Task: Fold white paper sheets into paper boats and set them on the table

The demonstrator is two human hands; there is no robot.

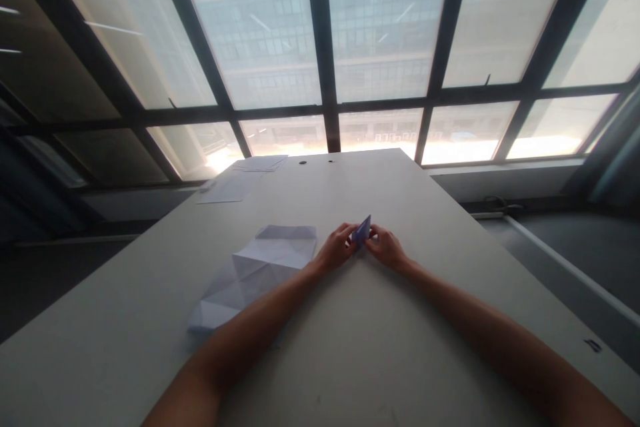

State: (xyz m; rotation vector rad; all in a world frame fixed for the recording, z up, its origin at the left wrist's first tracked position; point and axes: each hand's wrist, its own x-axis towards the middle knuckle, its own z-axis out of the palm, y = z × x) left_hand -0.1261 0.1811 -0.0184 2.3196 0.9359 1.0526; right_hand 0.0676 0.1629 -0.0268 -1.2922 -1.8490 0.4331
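Observation:
A small folded piece of paper [362,230], bluish-white with a pointed top, is held up just above the table. My left hand [340,245] grips its left side, fingers closed on it. On the other side, my right hand [387,247] pinches the paper's right edge between thumb and fingers. The finer folds are too small to make out. Left of my hands lies a larger creased sheet of paper [270,257], partly unfolded, with my left forearm covering some of its lower right part.
The white table [370,187] runs away toward large windows [380,27]. Flat white sheets [233,185] lie at its far left. Two small dark spots [303,163] show near the far edge. A small dark object [593,345] sits near the right edge.

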